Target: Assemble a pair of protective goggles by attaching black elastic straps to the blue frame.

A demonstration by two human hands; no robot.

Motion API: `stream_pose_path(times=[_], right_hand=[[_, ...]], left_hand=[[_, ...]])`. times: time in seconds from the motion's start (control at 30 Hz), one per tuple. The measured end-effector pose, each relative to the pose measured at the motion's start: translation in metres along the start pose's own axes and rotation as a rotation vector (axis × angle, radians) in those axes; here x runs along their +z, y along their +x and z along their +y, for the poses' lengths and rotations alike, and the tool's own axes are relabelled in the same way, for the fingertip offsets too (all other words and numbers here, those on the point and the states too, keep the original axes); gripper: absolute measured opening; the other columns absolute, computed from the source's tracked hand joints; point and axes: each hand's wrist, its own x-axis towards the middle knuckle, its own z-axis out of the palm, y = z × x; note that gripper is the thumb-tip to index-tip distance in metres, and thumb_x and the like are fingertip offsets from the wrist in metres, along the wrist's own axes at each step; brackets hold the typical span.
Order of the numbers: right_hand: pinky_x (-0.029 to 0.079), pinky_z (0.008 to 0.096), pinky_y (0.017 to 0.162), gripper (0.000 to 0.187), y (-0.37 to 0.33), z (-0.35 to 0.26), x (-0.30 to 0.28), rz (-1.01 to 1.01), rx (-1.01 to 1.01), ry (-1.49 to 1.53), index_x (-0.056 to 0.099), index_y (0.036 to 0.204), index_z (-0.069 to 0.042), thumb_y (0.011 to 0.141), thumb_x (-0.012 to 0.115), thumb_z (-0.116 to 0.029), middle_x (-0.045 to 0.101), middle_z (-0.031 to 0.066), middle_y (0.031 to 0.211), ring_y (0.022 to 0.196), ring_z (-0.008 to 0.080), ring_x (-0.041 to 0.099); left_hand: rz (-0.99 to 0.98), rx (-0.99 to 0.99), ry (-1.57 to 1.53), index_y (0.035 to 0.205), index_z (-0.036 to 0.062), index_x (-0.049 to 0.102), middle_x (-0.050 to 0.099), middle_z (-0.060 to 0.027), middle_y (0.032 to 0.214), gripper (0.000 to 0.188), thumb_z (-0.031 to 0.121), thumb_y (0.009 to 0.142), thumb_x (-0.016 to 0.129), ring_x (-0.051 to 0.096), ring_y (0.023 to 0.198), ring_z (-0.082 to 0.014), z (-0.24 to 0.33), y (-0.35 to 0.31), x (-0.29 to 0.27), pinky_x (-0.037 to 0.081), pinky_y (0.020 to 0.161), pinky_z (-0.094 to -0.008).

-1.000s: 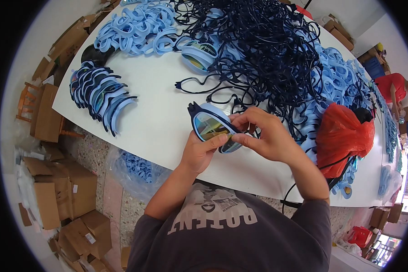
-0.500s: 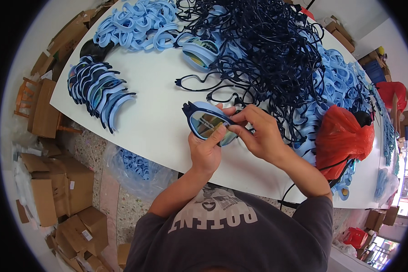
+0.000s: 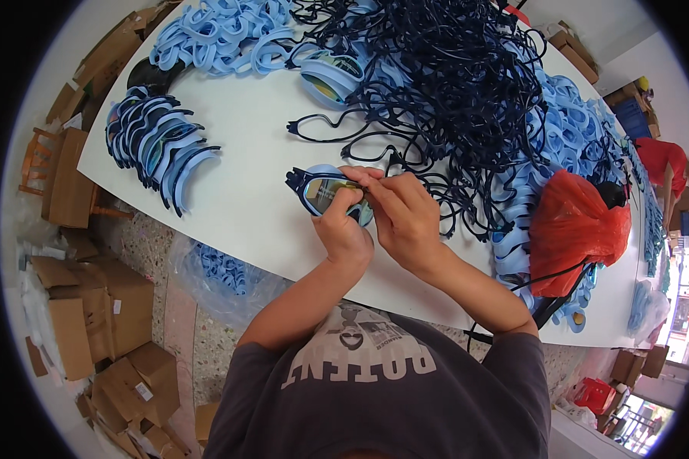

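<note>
A pair of swim goggles (image 3: 318, 191) with mirrored lenses, a light-blue seal and a dark navy frame is held above the white table (image 3: 245, 145). My left hand (image 3: 346, 233) grips it from below, thumb across the lens. At its right part, my right hand (image 3: 409, 218) pinches the rim, and the fingers of both hands cover that end. Just beyond lie loose navy frames (image 3: 323, 141) and a big tangled heap of navy frames (image 3: 467, 84). Light-blue goggles (image 3: 331, 78) rest beside the heap. To the left, several framed goggles (image 3: 157, 149) stand nested in a curved row.
Light-blue goggle parts (image 3: 222, 38) are piled at the far left, with more (image 3: 563, 122) at the right. A red plastic bag (image 3: 566, 229) sits near the right edge. Cardboard boxes (image 3: 103, 314) and a clear bag (image 3: 199, 279) are on the floor. A person in red (image 3: 661, 164) bends far right.
Both hands and the goggles have shifted slightly left. My right hand has closed in toward the left, its fingers now bunched over the goggles' right part.
</note>
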Motion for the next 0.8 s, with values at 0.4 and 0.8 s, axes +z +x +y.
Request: stream_pose_path(times=[0.4, 0.8], right_hand=[[0.041, 0.0395, 0.091, 0.086, -0.005, 0.015, -0.029, -0.337, 0.191, 0.228, 0.04, 0.132, -0.001, 0.062, 0.083, -0.026, 0.047, 0.0185, 0.123, 0.11, 0.0332, 0.046], [0.047, 0.0379, 0.081, 0.066, 0.012, 0.02, -0.068, -0.535, -0.096, 0.447, 0.052, 0.122, -0.001, 0.062, 0.076, -0.017, 0.061, 0.0131, 0.105, 0.094, 0.0309, 0.058]], left_hand=[[-0.19, -0.318, -0.323, 0.134, 0.0029, 0.035, 0.037, -0.0119, 0.14, 0.057, 0.038, 0.091, 0.049, 0.033, 0.132, -0.0244, 0.02, 0.007, -0.008, 0.027, 0.109, -0.0406], [-0.77, -0.729, 0.382, 0.126, -0.003, 0.047, 0.05, -0.0174, 0.126, 0.07, 0.054, 0.087, 0.052, 0.052, 0.113, -0.0224, 0.049, 0.024, -0.043, 0.04, 0.096, -0.0311]])
